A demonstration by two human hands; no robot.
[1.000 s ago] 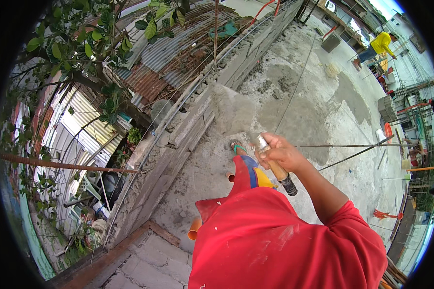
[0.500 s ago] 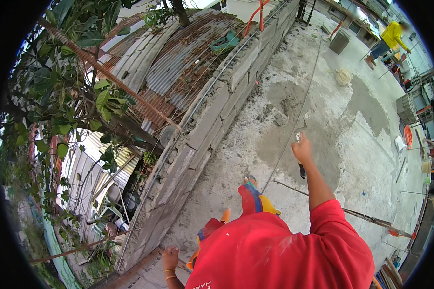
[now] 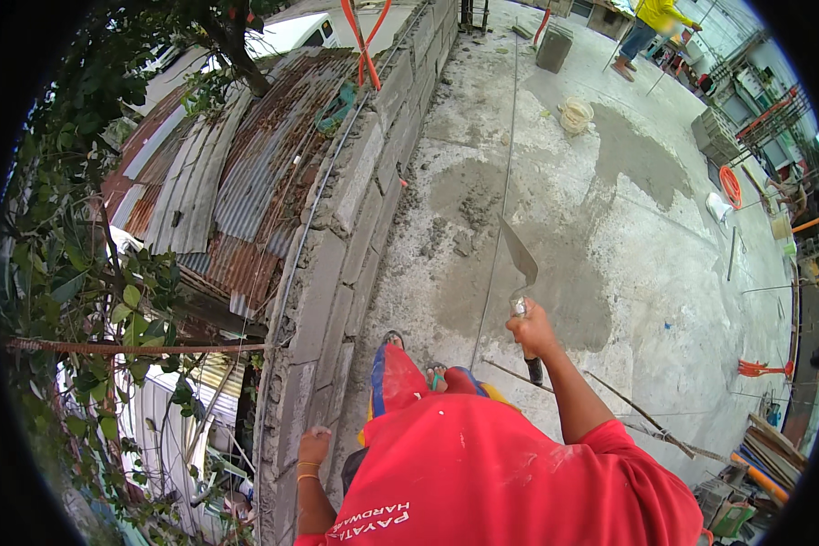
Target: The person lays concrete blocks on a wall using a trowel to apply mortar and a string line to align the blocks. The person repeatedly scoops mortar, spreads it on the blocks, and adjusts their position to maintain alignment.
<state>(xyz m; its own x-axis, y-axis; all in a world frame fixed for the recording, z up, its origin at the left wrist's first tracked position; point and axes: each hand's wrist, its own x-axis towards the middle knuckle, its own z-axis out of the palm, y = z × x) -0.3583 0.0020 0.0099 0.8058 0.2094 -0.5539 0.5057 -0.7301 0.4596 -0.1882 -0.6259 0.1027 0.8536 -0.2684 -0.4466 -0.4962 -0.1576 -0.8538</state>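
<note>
My right hand [image 3: 531,329] is wrapped round the handle of a trowel, held out over the concrete floor. The pointed metal blade [image 3: 519,250] stretches away ahead of the fist, and the dark handle end [image 3: 534,370] shows below it. Low at my left side hangs my left hand [image 3: 314,446], its fingers curled in, with no object visible in them. It is nearest to the grey block wall [image 3: 337,305], apart from it. Ahead on the floor lies a patch of wet-looking grey mortar [image 3: 555,273] with small lumps.
A thin line [image 3: 510,155] runs along the floor beside the wall. Rusty corrugated roofing [image 3: 255,136] lies beyond the wall. A pale bucket-like container [image 3: 575,116], concrete blocks [image 3: 553,47] and a person in yellow [image 3: 655,18] are farther off. Thin bars [image 3: 642,414] lie at right.
My view has turned to the right and my feet have shifted in a step. The trowel blade now shows broadside. My right hand still grips the trowel; my left hand still hangs low.
</note>
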